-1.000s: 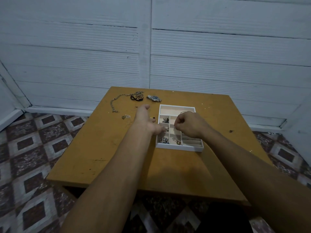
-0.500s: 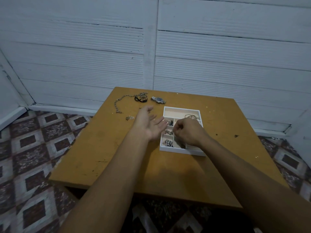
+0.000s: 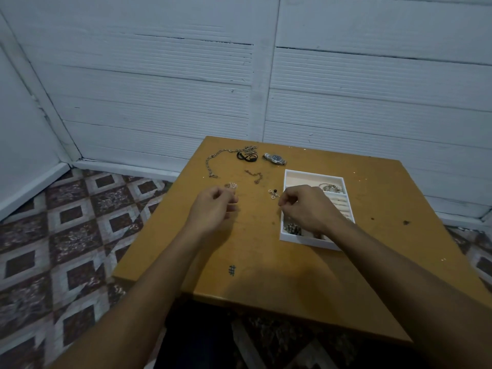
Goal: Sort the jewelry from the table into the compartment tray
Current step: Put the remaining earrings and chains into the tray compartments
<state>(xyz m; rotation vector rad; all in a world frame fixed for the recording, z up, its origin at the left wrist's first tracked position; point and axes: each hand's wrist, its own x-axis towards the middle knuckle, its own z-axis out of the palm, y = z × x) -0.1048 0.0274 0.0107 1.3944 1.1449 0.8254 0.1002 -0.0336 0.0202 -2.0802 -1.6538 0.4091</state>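
Jewelry sorting at a wooden table point(image 3: 372, 182): a white compartment tray point(image 3: 306, 239) lies beneath the person's right hand point(image 3: 308, 209), whose curled fingers point(image 3: 288, 198) hang over the tray's left wall, tips drawn together; whether they pinch anything cannot be told. Just below that hand's knuckles, a beaded cluster point(image 3: 292, 229) fills the tray's near-left compartment, while a silver chain point(image 3: 331, 187) lies in a far compartment beyond the back of the hand. A few small charms point(image 3: 273, 194) lie on the table just to the left of the right fingertips, outside the tray. The left hand point(image 3: 213, 206) hovers well to the left of the tray, its fingers point(image 3: 230, 202) curled inward; it cannot be told whether they grip anything. A small sparkling piece point(image 3: 231, 185) lies just beyond those fingers. Farther off, between the two hands, lies a short chain point(image 3: 254, 175); past it, near the table's far edge, are a long chain point(image 3: 213, 162), a black looped piece point(image 3: 247, 157) and a wristwatch point(image 3: 274, 158). A pen-drawn hash mark point(image 3: 232, 270) shows between the forearms. White ribbed wall panels point(image 3: 159, 89) and patterned floor tiles point(image 3: 80, 235) surround the table.
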